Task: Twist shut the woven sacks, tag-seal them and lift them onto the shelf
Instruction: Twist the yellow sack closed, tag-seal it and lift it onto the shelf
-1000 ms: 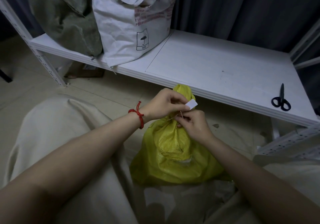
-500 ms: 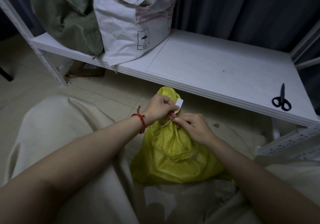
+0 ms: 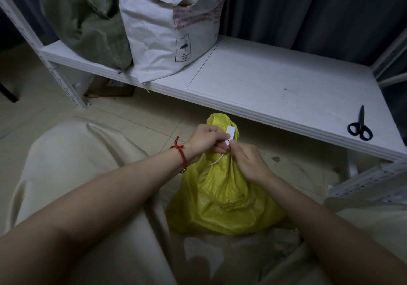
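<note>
Tag-sealing the twisted yellow sack [image 3: 220, 194]
Left hand [image 3: 206, 140] pinches the white tag [image 3: 231, 131]; right hand [image 3: 248, 161] apparently pinches its tie [image 3: 217, 161]. Pull snug, twist held tight.

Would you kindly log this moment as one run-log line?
tag-sealing | yellow woven sack: on floor | left hand: pinches white tag | right hand: pinches tie | shelf: green sack, white sack, scissors
</note>
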